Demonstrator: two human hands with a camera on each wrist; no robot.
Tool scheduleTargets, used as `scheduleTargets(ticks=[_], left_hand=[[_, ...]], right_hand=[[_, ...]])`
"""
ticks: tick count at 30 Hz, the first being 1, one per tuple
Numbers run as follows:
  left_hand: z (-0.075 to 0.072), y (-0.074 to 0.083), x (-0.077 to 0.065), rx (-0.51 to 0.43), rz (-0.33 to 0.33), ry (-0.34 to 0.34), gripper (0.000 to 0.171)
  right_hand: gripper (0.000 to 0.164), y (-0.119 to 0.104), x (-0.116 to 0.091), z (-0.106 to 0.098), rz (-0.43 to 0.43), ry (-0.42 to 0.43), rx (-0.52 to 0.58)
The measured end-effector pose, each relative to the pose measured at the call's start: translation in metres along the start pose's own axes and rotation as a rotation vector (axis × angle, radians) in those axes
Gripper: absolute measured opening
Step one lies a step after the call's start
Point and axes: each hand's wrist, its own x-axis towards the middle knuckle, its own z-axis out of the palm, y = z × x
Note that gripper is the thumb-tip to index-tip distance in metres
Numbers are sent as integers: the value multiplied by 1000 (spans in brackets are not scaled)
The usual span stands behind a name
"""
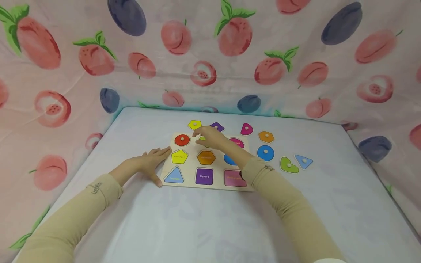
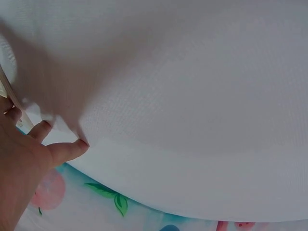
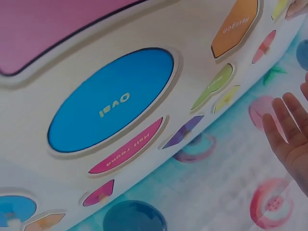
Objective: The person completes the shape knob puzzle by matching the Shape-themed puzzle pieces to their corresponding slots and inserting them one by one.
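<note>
A wooden shape-puzzle board (image 1: 194, 146) lies flat on the table, with printed recesses such as a pentagon, hexagon, triangle and square. My left hand (image 1: 151, 162) rests at its left edge, fingers spread, the thumb by the near corner. Above the back row my right hand (image 1: 212, 138) hovers with fingers loosely bent and nothing between them, partly hiding the green heart recess. In the right wrist view the fingers of that hand (image 3: 292, 139) look extended and apart. The red circle piece (image 1: 182, 140), with its knob, sits in the back left recess, close to the right fingertips.
Behind the board lie a yellow pentagon (image 1: 194, 125), a purple square (image 1: 217, 126) and a magenta half round (image 1: 246, 129). To the right are an orange hexagon (image 1: 266, 136), blue oval (image 1: 265, 153), green heart (image 1: 289, 165) and blue triangle (image 1: 303, 162). Fruit-patterned cloth (image 1: 144, 91) surrounds the table.
</note>
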Motion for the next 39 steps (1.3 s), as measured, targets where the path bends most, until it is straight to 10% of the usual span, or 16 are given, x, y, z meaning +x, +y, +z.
scheduleTargets(ticks=[23,39], left_hand=[[-7,1,-5,-37,35,-12,118],[-6,7,-1,-34,-17,-31,120]], right_hand=[[28,32,-112,-51,-2,190,-134],[24,78,-188,-42,20,343,-168]])
